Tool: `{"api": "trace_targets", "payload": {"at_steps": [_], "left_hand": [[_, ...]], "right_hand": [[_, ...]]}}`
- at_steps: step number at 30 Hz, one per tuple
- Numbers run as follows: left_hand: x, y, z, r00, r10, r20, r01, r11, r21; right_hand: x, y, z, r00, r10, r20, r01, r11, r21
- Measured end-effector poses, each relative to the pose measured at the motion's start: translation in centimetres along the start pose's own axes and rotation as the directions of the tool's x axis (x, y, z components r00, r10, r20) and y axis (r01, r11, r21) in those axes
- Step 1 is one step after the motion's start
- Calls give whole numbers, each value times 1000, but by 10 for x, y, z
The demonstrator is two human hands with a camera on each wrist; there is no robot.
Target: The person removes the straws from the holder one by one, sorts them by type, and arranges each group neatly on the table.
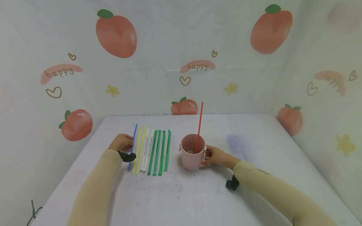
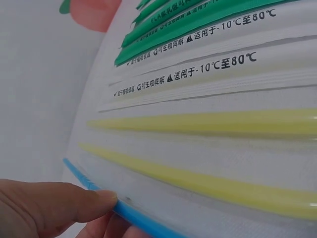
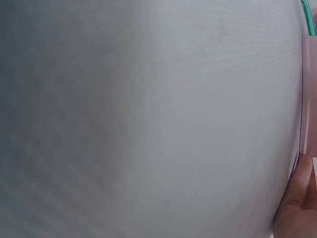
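At the left end of a row of straws, my left hand [image 1: 121, 143] pinches a blue straw [image 1: 135, 131] between thumb and fingers. The left wrist view shows the thumb [image 2: 101, 202] on top of that straw, beside two yellow straws [image 2: 213, 124]. My right hand [image 1: 217, 157] grips the right side of a small pink bucket [image 1: 192, 160], standing upright on the table. Inside the bucket a red straw [image 1: 200, 119] leans slightly right, its top well above the rim. In the right wrist view only part of the bucket [image 3: 309, 99] and the thumb [image 3: 299, 181] show.
White paper-wrapped straws [image 1: 145, 153] lie right of the yellow ones, then several green-wrapped straws [image 1: 161, 153]. All lie roughly parallel on the white table [image 1: 175, 201]. A patterned curtain [image 1: 158, 37] hangs behind and at the sides.
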State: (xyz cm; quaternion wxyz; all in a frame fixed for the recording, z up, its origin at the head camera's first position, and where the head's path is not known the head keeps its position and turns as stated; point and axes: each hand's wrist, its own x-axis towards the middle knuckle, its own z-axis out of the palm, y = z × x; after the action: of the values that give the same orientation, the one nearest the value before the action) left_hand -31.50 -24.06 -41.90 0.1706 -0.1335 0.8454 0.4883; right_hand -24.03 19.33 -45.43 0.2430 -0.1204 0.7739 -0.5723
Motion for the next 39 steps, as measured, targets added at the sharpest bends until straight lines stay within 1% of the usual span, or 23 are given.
{"api": "trace_targets", "payload": {"at_steps": [5,12,18,25,31,39], "left_hand": [[2,0,2,1000,-16,-25,17,999,35],[6,0,3,998,-40,-46,42,998,43],[7,-1,2,998,-40,-57,44,997,66],[8,-2,3,997,-46,-62,50,998,50],[11,-5,1,996,-60,-64,63,997,38],[3,-2,-2,998,-59,-37,59,998,9]], "right_hand": [[0,1,0,1000,-6,6,6,1000,-1],[0,1,0,1000,-2,7,2,1000,-8],[1,2,-1,1000,-5,4,5,1000,-1],[1,2,-1,1000,-14,17,14,1000,-2],[1,1,-1,1000,-1,4,1,1000,-20],[1,1,-1,1000,2,4,-2,1000,-22]]}}
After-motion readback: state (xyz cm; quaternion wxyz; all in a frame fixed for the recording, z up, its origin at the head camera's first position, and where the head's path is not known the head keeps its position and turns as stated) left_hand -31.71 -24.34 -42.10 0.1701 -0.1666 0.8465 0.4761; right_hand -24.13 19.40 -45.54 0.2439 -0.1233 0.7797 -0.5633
